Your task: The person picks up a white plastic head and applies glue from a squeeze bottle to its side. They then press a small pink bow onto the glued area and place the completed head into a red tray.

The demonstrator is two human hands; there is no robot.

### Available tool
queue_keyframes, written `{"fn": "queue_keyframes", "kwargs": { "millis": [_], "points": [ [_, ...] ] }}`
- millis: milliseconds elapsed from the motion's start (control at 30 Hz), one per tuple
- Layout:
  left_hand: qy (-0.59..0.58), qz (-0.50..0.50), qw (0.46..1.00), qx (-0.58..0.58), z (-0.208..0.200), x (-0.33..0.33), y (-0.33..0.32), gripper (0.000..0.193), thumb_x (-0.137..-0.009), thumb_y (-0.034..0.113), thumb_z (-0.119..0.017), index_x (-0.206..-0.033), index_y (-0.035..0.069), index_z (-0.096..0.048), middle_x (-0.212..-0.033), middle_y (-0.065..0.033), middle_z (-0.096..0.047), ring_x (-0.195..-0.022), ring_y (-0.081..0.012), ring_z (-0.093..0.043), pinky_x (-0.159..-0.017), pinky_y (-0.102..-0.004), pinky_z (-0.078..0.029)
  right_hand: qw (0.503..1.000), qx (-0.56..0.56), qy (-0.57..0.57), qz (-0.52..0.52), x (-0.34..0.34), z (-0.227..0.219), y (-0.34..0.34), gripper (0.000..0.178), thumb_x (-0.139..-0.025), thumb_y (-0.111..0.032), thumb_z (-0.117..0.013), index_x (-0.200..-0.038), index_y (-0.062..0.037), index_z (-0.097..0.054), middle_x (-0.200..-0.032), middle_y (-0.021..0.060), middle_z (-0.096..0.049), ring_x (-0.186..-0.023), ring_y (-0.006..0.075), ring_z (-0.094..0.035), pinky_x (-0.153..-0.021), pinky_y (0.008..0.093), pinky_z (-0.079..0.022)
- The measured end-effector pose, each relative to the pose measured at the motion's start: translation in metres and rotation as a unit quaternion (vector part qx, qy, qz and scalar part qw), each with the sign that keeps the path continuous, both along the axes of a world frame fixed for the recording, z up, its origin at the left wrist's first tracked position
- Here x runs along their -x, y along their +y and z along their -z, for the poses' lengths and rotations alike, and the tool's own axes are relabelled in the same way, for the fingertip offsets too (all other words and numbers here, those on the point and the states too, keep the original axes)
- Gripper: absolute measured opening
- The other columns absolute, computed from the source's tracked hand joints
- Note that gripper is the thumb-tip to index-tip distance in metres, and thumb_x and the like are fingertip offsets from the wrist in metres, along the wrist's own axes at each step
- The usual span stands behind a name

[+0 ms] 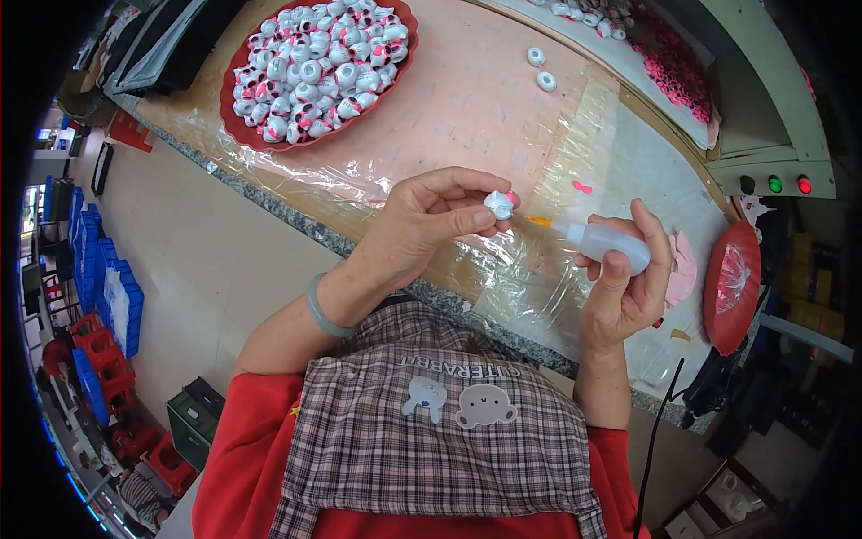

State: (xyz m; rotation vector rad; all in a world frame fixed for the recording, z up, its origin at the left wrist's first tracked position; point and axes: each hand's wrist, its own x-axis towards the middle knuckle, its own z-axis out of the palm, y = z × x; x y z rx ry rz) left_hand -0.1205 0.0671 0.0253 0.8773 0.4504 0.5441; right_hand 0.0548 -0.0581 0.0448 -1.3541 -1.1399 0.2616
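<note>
Pinching a small white bead (pixel 499 205) between my left hand's (pixel 422 229) thumb and forefinger, I hold it above the plastic-covered table (pixel 467 99). My right hand (pixel 624 287) is wrapped around a squeeze bottle (pixel 611 244), its orange nozzle almost touching the bead. A red tray (pixel 235 121) of beads sits well apart, up left.

Red plastic-wrapped bundle (pixel 732 286), table's right edge

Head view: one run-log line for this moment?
left hand: pinches small white figure | right hand: holds glue bottle, tip near figure | red tray: full
</note>
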Motion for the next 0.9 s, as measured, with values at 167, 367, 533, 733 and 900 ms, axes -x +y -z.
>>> {"fn": "queue_keyframes", "kwargs": {
  "millis": [167,367,533,733,900],
  "points": [
    [0.002,-0.002,1.0,-0.007,-0.0003,-0.0025,-0.0016,0.028,-0.085,0.0,-0.062,-0.113,-0.004,-0.058,-0.105,-0.012,-0.064,-0.093,-0.0178,-0.065,-0.084,-0.0281,-0.054,0.998,0.013,-0.056,0.011,-0.0009,0.0017,-0.0036,0.046,-0.094,-0.028,-0.054,-0.126,0.0036,-0.046,-0.093,0.0167,-0.063,-0.06,0.0112,-0.055,-0.052,0.0201,-0.044],
    [-0.001,-0.003,1.0,-0.002,0.0022,-0.0037,-0.0019,0.028,-0.085,0.0,-0.062,-0.113,-0.004,-0.058,-0.104,-0.012,-0.064,-0.093,-0.018,-0.065,-0.084,-0.0281,-0.053,0.995,0.008,-0.093,0.017,-0.0038,0.0058,-0.0056,0.045,-0.095,-0.027,-0.054,-0.126,0.0038,-0.046,-0.094,0.0172,-0.063,-0.06,0.0106,-0.054,-0.053,0.0201,-0.044],
    [-0.004,-0.001,1.0,0.002,0.002,-0.0042,-0.0014,0.028,-0.085,0.001,-0.062,-0.113,-0.004,-0.058,-0.104,-0.0121,-0.064,-0.093,-0.018,-0.064,-0.083,-0.0275,-0.053,0.994,0.011,-0.105,0.013,-0.0037,0.0058,-0.0046,0.044,-0.095,-0.027,-0.054,-0.126,0.004,-0.046,-0.094,0.0176,-0.063,-0.06,0.0102,-0.053,-0.054,0.0197,-0.044],
    [-0.009,-0.007,1.0,0.005,0.0039,-0.0042,-0.0034,0.027,-0.086,0.0,-0.062,-0.113,-0.003,-0.058,-0.104,-0.0119,-0.064,-0.093,-0.0181,-0.064,-0.083,-0.0277,-0.053,0.993,0.011,-0.114,0.011,-0.0042,0.006,-0.005,0.043,-0.095,-0.025,-0.054,-0.125,0.0039,-0.046,-0.094,0.0179,-0.064,-0.06,0.01,-0.053,-0.054,0.0196,-0.044],
    [-0.006,-0.006,1.0,0.003,0.0044,-0.0046,-0.0025,0.028,-0.086,0.0,-0.061,-0.113,-0.004,-0.058,-0.104,-0.0123,-0.064,-0.093,-0.0183,-0.065,-0.084,-0.0278,-0.054,0.993,0.014,-0.114,-0.001,-0.0058,0.0073,-0.0045,0.042,-0.095,-0.024,-0.055,-0.125,0.0039,-0.046,-0.094,0.0176,-0.064,-0.06,0.0098,-0.053,-0.055,0.0198,-0.045]
  ]
}}
